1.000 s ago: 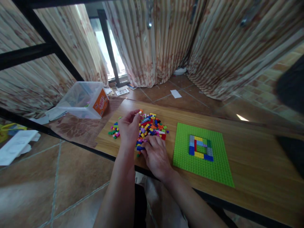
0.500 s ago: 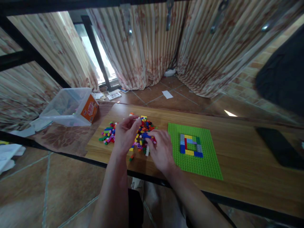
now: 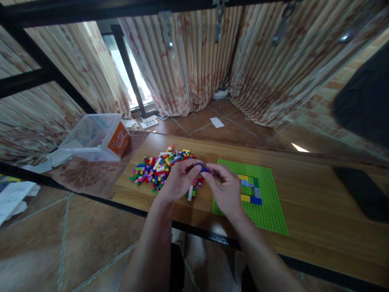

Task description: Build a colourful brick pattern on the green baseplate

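A dark blue toy brick [image 3: 203, 167] is pinched between both hands, held over the right side of the brick pile. My left hand [image 3: 181, 177] closes on it from the left, thumb against fingers. From the right, my right hand [image 3: 225, 185] grips it with thumb and fingertips. The loose pile of small coloured bricks [image 3: 152, 168] spreads beyond and left of my hands. A green studded baseplate [image 3: 270, 211] lies to the right. On it, a low rectangular ring of yellow, blue, grey and green bricks [image 3: 255, 200] is partly hidden by my right hand.
The wooden bench [image 3: 310, 211] carries all of this, with a black phone-like slab [image 3: 361, 192] at its right. Left of the bench stands a clear plastic box [image 3: 88, 153] with an orange label. Papers [image 3: 149, 123] lie on the tiled floor beyond.
My hands have come together over the right of the pile, and my left hand now holds the blue brick too. My right hand has shifted right, covering part of the baseplate. The view has shifted slightly.
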The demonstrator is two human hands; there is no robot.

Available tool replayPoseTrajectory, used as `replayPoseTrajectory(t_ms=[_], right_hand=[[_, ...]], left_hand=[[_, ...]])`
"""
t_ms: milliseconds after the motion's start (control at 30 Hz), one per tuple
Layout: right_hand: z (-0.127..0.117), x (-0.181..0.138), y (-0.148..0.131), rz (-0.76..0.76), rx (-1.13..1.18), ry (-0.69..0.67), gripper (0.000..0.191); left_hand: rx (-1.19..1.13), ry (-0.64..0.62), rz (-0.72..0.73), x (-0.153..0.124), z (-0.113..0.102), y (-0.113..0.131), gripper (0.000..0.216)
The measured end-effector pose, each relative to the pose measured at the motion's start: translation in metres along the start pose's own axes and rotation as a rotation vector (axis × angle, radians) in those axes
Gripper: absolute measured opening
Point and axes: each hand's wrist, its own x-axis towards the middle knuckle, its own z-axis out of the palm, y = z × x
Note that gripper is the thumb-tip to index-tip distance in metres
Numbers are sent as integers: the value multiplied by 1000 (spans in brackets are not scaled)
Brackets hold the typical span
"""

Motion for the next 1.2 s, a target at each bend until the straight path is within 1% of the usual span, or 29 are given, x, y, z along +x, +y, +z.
replayPoseTrajectory(t_ms=[100,167,267,333,400,467,533,567,633,733,833,933,1033,1100,1200], right_hand=[[-1,1,1,73,110,14,10],[1,2,1,188,245,32,12],[1,3,4,368,417,50,19],[-1,4,7,404,373,29,20],[-5,3,11,348,152,-22,16],[-8,1,14,241,-171,-103,11],[-9,-2,16,144,-446,-202,15],[-8,-3,17,113,-538,-246,18],[-5,-5,18,82,-634,-307,21],[-2,-5,17,85,-649,-340,21],[-2,-3,15,116,-582,-344,21],[-5,-2,14,131,-531,-313,20],[-9,-2,14,142,-445,-265,21],[-11,-3,14,176,-365,-238,27],[-13,-4,12,213,-262,-229,41]], left_hand=[[6,-23,13,-1,0,-1,19],[-8,-56,17,-2,0,-1,20],[-47,-102,26,-2,-1,-1,23],[-39,-95,20,-2,-3,-1,24],[-27,-61,-1,-2,-6,-2,24],[-33,-40,-39,-2,-8,-4,24],[-35,-34,-73,-2,-9,-6,25],[-20,-35,-84,-2,-9,-6,25],[21,-31,-86,-3,-8,-7,25],[48,-21,-90,-2,-6,-9,25],[63,-15,-99,-1,-7,-11,25],[81,1,-96,1,-8,-12,25],[94,13,-104,1,-5,-13,26],[112,8,-113,0,0,-13,26],[131,-31,-128,0,8,-11,27]])
